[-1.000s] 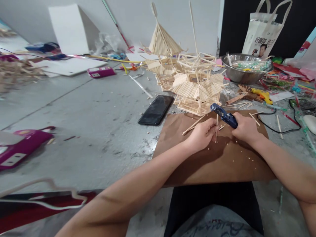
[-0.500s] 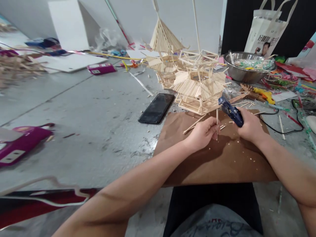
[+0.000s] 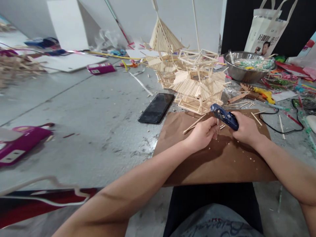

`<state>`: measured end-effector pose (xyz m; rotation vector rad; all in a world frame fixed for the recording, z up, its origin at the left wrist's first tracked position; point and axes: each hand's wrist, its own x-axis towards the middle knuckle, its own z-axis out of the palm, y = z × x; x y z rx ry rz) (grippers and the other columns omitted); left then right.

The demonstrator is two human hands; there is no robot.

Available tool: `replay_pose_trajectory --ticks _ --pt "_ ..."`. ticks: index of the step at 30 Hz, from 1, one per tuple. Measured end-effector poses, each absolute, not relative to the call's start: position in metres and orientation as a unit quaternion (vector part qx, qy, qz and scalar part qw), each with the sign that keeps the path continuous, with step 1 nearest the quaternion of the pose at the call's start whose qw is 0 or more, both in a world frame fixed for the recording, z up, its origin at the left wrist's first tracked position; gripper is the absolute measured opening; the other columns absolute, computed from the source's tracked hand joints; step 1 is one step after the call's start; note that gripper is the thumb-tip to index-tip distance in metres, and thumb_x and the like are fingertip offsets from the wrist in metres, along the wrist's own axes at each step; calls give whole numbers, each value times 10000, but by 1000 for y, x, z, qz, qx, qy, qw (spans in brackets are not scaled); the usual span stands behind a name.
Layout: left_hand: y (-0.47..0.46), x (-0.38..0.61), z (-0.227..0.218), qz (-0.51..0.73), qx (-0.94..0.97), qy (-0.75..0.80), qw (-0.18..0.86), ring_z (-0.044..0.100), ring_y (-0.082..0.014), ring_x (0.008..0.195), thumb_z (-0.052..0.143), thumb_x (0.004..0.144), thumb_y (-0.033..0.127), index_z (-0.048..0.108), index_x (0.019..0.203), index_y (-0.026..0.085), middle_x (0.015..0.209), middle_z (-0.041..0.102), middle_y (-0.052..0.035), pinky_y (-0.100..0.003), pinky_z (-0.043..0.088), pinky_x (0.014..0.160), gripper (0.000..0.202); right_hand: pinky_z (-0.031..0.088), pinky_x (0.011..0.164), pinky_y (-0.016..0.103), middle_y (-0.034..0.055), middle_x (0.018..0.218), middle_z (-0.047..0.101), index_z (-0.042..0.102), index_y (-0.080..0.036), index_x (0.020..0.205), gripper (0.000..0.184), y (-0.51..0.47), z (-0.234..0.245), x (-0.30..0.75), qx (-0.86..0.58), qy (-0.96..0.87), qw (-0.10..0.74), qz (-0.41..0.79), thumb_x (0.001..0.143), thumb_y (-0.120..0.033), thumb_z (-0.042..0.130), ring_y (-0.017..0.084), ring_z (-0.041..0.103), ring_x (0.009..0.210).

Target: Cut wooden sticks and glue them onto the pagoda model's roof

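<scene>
My left hand (image 3: 201, 135) is closed in a pinch on a thin wooden stick (image 3: 217, 126) held upright over a brown paper sheet (image 3: 212, 161). My right hand (image 3: 245, 130) grips a dark blue cutter tool (image 3: 224, 116) whose head lies against the stick. Just beyond both hands stands a pagoda model (image 3: 197, 87) built of wooden sticks, with a taller pointed-roof tower (image 3: 164, 46) behind it. Loose sticks (image 3: 194, 124) and small cut bits lie on the paper.
A black phone (image 3: 156, 108) lies left of the paper. At the back right stand a steel bowl (image 3: 248, 69), a white tote bag (image 3: 268, 31), a yellow glue gun (image 3: 264, 94) and a black cable (image 3: 278, 126). Magenta boxes (image 3: 21, 143) lie at the left on the grey floor.
My right hand lifted the blue cutter towards the model, then brought it back down onto the stick in my left hand. The left hand hardly moved.
</scene>
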<state>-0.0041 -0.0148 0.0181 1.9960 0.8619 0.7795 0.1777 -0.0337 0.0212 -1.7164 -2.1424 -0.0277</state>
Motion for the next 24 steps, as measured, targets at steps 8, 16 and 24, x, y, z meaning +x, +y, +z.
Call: replay_pose_trajectory --ticks 8,16,24 --pt "-16 -4 19 313 786 339 412 510 -75 516 368 837 213 439 736 161 590 528 16 -197 408 538 134 421 724 339 110 984 627 482 -148 1072 444 -33 20 177 -612 -765 202 -7 648 -279 484 262 585 888" --pt "-16 -3 20 317 785 350 401 501 -78 510 373 828 198 435 725 162 565 514 21 -197 398 527 125 419 731 341 103 991 626 478 -156 1079 439 -33 20 178 -609 -767 204 -6 656 -274 483 260 582 892" --pt "-17 -2 21 330 780 356 395 506 -76 520 389 811 171 450 709 163 550 521 27 -192 400 530 120 415 728 339 100 1006 621 467 -167 1092 454 -34 23 177 -609 -770 191 -2 647 -255 486 256 579 896"
